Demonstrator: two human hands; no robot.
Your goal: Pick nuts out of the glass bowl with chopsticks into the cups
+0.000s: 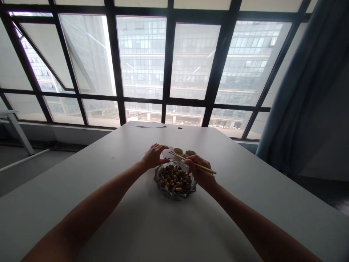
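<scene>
Clamping chopsticks [205, 169] in right hand [200, 170], right of glass bowl [175, 197]; curving left hand [152, 157], thumb and fingers apart, at far white cup [168, 154], leaving contact unclear.

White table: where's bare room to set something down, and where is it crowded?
Bare tabletop lies left of the left forearm, right of the right forearm, and between them, nearer than the glass bowl. Crowded: the bowl's far side, with left hand, right hand, chopsticks, two green cups.
</scene>
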